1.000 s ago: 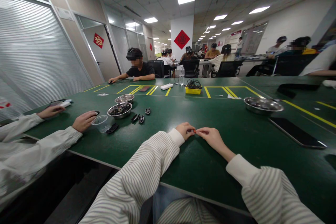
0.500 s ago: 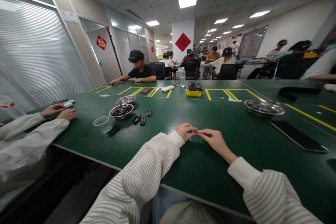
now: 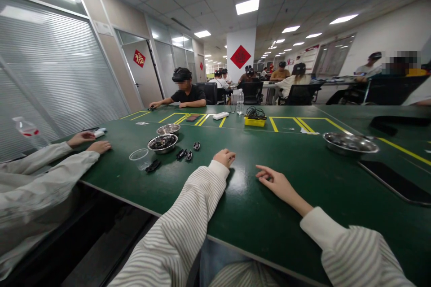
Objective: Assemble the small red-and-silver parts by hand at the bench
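My left hand is just above the green table, its fingers curled inward. Whatever lies inside them is hidden. My right hand hovers to its right with the index finger stretched out and the fingers apart, holding nothing. A gap separates the two hands. Left of my left hand lie several small black parts with shiny metal bits. A black piece rests nearer the edge, beside a clear plastic lid. Behind them, a steel bowl contains dark parts.
Another steel bowl stands behind the first. At right are a wide steel bowl and a black tablet-like slab. A yellow box of cables and a bottle stand farther back. A co-worker's hands rest at left.
My hands, fingertips together before, have parted. The left drew back left with curled fingers; the right stayed on the right and its fingers spread. The view has shifted slightly.
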`<state>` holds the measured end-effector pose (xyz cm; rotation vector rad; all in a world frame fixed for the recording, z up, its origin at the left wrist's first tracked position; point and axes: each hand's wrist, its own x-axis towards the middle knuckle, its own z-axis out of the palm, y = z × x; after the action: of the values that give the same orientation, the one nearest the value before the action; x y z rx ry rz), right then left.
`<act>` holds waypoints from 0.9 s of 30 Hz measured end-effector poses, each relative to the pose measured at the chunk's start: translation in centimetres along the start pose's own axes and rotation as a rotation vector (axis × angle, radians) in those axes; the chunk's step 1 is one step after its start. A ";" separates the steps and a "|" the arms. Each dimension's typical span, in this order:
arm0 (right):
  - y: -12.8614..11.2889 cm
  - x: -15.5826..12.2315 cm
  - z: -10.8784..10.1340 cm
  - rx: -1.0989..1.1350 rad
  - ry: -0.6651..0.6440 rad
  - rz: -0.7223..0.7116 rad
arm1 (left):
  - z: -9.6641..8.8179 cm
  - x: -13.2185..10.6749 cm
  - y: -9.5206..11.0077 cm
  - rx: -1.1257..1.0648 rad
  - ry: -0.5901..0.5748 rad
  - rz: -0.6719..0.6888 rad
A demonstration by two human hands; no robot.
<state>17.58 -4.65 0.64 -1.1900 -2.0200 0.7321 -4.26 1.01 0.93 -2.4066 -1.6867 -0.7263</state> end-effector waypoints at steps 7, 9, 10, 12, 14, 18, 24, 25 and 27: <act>0.0 -0.1 0.0 -0.028 -0.015 -0.002 | -0.9 0.4 -5.0 0.184 -0.145 -0.366; -0.1 -0.1 -0.1 -0.030 -0.020 -0.003 | -0.7 0.5 -5.3 0.208 -0.186 -0.398; -0.2 -0.1 -0.1 -0.031 -0.021 -0.004 | -0.6 0.5 -5.3 0.215 -0.201 -0.400; -0.2 -0.1 -0.1 -0.034 -0.025 -0.004 | -0.4 0.5 -5.2 0.225 -0.221 -0.395; -0.2 -0.1 -0.1 -0.038 -0.030 -0.003 | -0.3 0.5 -5.1 0.238 -0.224 -0.392; 0.0 0.0 0.0 -0.040 -0.025 -0.011 | -0.5 0.3 -4.4 0.274 -0.176 -0.396; 0.4 0.1 0.1 -0.037 -0.022 -0.014 | -1.0 0.0 -1.4 0.179 -0.025 -0.156; 0.4 0.1 0.1 -0.039 -0.022 -0.013 | -0.9 -0.1 -0.6 0.118 -0.023 -0.062; 0.3 0.1 0.0 -0.043 -0.024 -0.010 | -0.3 -0.5 0.9 -0.012 -0.067 0.131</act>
<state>17.69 -4.46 0.41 -1.1999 -2.0699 0.7042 -3.62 0.17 1.11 -2.5476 -1.5326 -0.6457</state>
